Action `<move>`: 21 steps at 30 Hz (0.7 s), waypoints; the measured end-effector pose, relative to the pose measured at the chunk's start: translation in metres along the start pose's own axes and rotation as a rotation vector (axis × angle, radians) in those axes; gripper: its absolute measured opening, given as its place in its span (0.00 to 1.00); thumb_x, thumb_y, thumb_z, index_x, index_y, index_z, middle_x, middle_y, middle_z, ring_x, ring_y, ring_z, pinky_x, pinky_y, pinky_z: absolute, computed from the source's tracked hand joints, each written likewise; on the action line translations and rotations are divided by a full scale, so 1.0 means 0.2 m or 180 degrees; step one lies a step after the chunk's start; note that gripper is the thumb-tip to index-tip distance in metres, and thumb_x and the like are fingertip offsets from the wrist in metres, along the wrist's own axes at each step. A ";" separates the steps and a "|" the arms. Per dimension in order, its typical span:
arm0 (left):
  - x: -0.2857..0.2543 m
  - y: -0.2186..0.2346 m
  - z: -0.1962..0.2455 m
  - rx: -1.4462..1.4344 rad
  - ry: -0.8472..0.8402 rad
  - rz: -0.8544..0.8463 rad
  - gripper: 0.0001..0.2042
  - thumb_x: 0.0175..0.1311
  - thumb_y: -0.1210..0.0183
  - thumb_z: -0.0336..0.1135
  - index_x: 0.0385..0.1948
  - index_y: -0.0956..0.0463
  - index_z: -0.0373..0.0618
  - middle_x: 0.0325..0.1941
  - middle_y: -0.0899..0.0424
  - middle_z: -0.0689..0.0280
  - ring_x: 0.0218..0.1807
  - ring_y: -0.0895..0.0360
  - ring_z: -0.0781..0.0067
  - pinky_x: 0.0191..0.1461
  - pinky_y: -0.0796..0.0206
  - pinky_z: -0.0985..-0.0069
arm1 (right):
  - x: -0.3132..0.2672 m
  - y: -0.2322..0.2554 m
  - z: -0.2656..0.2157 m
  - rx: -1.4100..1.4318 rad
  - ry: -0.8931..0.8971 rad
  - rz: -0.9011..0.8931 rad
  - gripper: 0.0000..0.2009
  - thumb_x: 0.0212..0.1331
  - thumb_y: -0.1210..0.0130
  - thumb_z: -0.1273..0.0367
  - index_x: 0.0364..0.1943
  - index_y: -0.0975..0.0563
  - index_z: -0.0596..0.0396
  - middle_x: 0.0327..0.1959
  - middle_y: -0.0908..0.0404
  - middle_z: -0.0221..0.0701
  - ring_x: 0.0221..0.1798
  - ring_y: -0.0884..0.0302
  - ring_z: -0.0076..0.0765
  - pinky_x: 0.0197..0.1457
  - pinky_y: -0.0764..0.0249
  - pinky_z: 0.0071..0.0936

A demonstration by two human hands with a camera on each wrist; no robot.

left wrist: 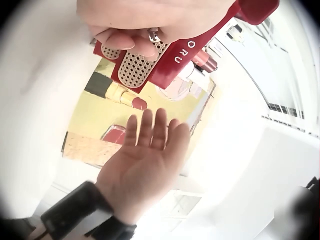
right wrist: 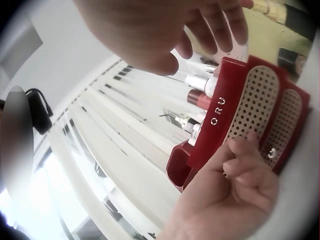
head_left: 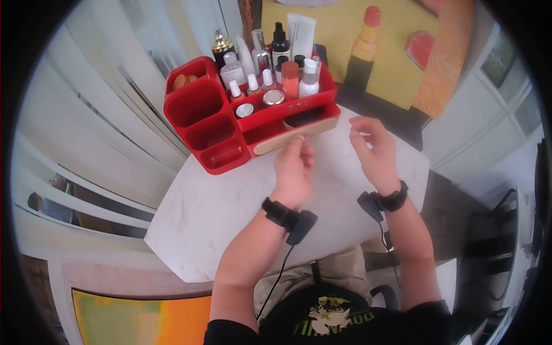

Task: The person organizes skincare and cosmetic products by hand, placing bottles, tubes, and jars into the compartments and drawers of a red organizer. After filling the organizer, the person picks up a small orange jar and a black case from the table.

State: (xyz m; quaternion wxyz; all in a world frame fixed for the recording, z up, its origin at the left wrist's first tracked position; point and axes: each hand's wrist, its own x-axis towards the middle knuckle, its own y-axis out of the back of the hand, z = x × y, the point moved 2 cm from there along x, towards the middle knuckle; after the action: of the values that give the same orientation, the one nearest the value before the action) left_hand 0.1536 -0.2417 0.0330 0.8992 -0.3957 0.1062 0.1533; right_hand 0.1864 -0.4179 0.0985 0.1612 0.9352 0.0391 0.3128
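A red organizer (head_left: 215, 129) stands on the white table, its upper drawer (head_left: 296, 137) pulled partly out with a dark round item inside. My left hand (head_left: 294, 172) is at the drawer's woven front, fingers curled and fingertips on it; the right wrist view shows this left hand (right wrist: 230, 195) against the mesh panel (right wrist: 257, 95). The exact grip point is hidden by the fingers. To the right of the drawer, my right hand (head_left: 376, 155) hovers with nothing in it, fingers loosely bent. The left wrist view shows that right hand (left wrist: 145, 172) palm-on, fingers spread.
Bottles, tubes and small jars fill the organizer's top, among them an orange-red bottle (head_left: 290, 80) and a white tube (head_left: 301, 35). Behind stands a yellow board (head_left: 339, 17) with a painted lipstick (head_left: 365, 49). The white table's (head_left: 195, 230) edge runs near my body.
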 end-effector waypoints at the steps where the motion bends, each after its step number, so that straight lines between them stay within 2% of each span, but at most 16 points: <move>1: 0.03 0.00 0.03 0.0052 0.0000 -0.0034 0.11 0.73 0.45 0.41 0.44 0.22 0.44 0.30 0.21 0.72 0.28 0.31 0.82 0.35 0.39 0.80 | -0.01 0.01 0.05 0.0248 -0.0392 0.0077 0.10 0.62 0.40 0.72 0.45 0.23 0.57 0.45 0.17 0.31 0.46 0.20 0.27 0.48 0.24 0.27; 2: 0.07 0.00 0.06 0.0056 -0.0061 -0.0142 0.11 0.73 0.45 0.41 0.45 0.22 0.44 0.31 0.21 0.72 0.29 0.31 0.81 0.36 0.38 0.80 | -0.02 0.01 0.11 0.0397 -0.0722 0.0143 0.08 0.64 0.43 0.71 0.45 0.22 0.57 0.44 0.17 0.30 0.45 0.20 0.24 0.46 0.24 0.27; 3: 0.11 0.00 0.09 0.0062 -0.0126 -0.0248 0.11 0.73 0.46 0.41 0.45 0.22 0.44 0.33 0.21 0.72 0.31 0.31 0.81 0.37 0.38 0.80 | -0.03 0.00 0.17 0.0427 -0.0728 0.0204 0.08 0.64 0.43 0.71 0.45 0.22 0.57 0.44 0.17 0.30 0.45 0.20 0.24 0.46 0.24 0.27; 5: 0.15 0.01 0.13 0.0219 -0.0060 -0.0308 0.13 0.74 0.46 0.41 0.48 0.23 0.43 0.35 0.20 0.70 0.33 0.30 0.80 0.39 0.38 0.80 | -0.02 -0.03 0.30 0.1288 -0.1450 0.0553 0.09 0.66 0.46 0.70 0.46 0.22 0.56 0.43 0.17 0.30 0.43 0.21 0.25 0.45 0.24 0.26; 6: 0.14 0.03 0.13 0.0332 -0.0024 -0.0437 0.13 0.74 0.46 0.41 0.49 0.23 0.42 0.35 0.20 0.69 0.33 0.29 0.79 0.38 0.38 0.80 | -0.01 -0.03 0.35 0.1337 -0.1457 0.0588 0.09 0.66 0.46 0.70 0.46 0.22 0.56 0.43 0.17 0.30 0.43 0.21 0.25 0.45 0.24 0.26; 8: 0.09 0.08 0.14 0.0531 0.0033 -0.0543 0.14 0.74 0.47 0.40 0.51 0.23 0.41 0.36 0.19 0.69 0.33 0.29 0.79 0.37 0.38 0.79 | -0.01 -0.07 0.43 0.1659 -0.2118 0.0386 0.11 0.66 0.47 0.65 0.47 0.22 0.56 0.44 0.19 0.31 0.45 0.22 0.28 0.47 0.25 0.26; 9: 0.06 0.12 0.15 0.0823 -0.0079 -0.0571 0.14 0.74 0.47 0.40 0.52 0.24 0.40 0.37 0.19 0.68 0.32 0.28 0.78 0.36 0.38 0.79 | 0.01 -0.08 0.45 0.1722 -0.2127 0.0423 0.11 0.66 0.47 0.65 0.47 0.22 0.56 0.44 0.19 0.31 0.45 0.22 0.28 0.47 0.25 0.26; 11: -0.02 0.23 0.17 0.1165 -0.0176 -0.0594 0.15 0.74 0.47 0.39 0.53 0.24 0.40 0.37 0.18 0.67 0.31 0.28 0.78 0.35 0.37 0.79 | 0.02 -0.13 0.49 0.1577 -0.2357 0.0035 0.13 0.65 0.46 0.63 0.47 0.22 0.57 0.43 0.19 0.32 0.44 0.22 0.29 0.47 0.25 0.28; 12: -0.06 0.29 0.20 0.1357 -0.0308 -0.0451 0.14 0.74 0.47 0.39 0.52 0.24 0.39 0.37 0.18 0.66 0.31 0.28 0.78 0.34 0.38 0.79 | 0.01 -0.15 0.51 0.1622 -0.2369 0.0058 0.13 0.65 0.46 0.63 0.47 0.22 0.57 0.43 0.19 0.32 0.44 0.22 0.29 0.47 0.25 0.28; 14: -0.12 0.40 0.26 0.1576 -0.0436 -0.0288 0.14 0.74 0.47 0.38 0.52 0.24 0.38 0.38 0.18 0.66 0.30 0.28 0.78 0.33 0.38 0.79 | -0.01 -0.19 0.56 0.1629 -0.2336 0.0099 0.11 0.66 0.51 0.69 0.48 0.22 0.58 0.42 0.18 0.32 0.42 0.21 0.26 0.45 0.23 0.26; 15: -0.14 0.47 0.30 0.1557 -0.0604 0.0020 0.13 0.74 0.48 0.38 0.50 0.24 0.38 0.36 0.19 0.66 0.30 0.28 0.78 0.33 0.37 0.79 | -0.02 -0.20 0.57 0.1659 -0.2364 0.0095 0.11 0.66 0.51 0.69 0.48 0.22 0.58 0.42 0.18 0.32 0.42 0.21 0.26 0.45 0.23 0.26; 16: -0.16 0.53 0.33 0.1530 -0.0775 0.0327 0.12 0.74 0.48 0.37 0.49 0.24 0.39 0.35 0.19 0.66 0.30 0.28 0.78 0.33 0.37 0.79 | -0.03 -0.21 0.56 0.1545 -0.2234 0.0044 0.11 0.67 0.51 0.70 0.48 0.22 0.58 0.41 0.18 0.32 0.42 0.21 0.26 0.46 0.24 0.26; 17: -0.17 0.58 0.35 0.1547 -0.0769 0.0347 0.12 0.74 0.48 0.37 0.49 0.24 0.39 0.35 0.19 0.66 0.30 0.28 0.78 0.33 0.37 0.79 | -0.05 -0.21 0.54 0.1426 -0.2098 -0.0006 0.10 0.67 0.51 0.70 0.47 0.22 0.58 0.41 0.18 0.32 0.42 0.21 0.26 0.47 0.24 0.25; 19: -0.17 0.67 0.40 0.0856 -0.1519 0.0644 0.10 0.74 0.48 0.36 0.45 0.24 0.39 0.31 0.22 0.67 0.29 0.28 0.78 0.32 0.37 0.78 | -0.07 -0.21 0.52 0.1571 -0.1979 -0.0089 0.10 0.68 0.51 0.70 0.47 0.22 0.58 0.41 0.18 0.32 0.42 0.22 0.26 0.48 0.24 0.26; 21: -0.14 0.75 0.42 0.0707 -0.1664 0.0713 0.09 0.74 0.48 0.35 0.43 0.24 0.40 0.29 0.23 0.68 0.28 0.28 0.77 0.31 0.37 0.79 | -0.09 -0.21 0.51 0.1686 -0.1855 -0.0216 0.09 0.69 0.51 0.71 0.47 0.22 0.57 0.42 0.18 0.32 0.42 0.22 0.26 0.48 0.24 0.26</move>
State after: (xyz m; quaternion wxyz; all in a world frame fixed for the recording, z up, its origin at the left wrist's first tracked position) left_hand 0.0799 -0.0883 -0.0033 0.9114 -0.2279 -0.0696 0.3356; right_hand 0.2343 -0.4101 -0.0020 -0.0710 0.9922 0.1019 0.0078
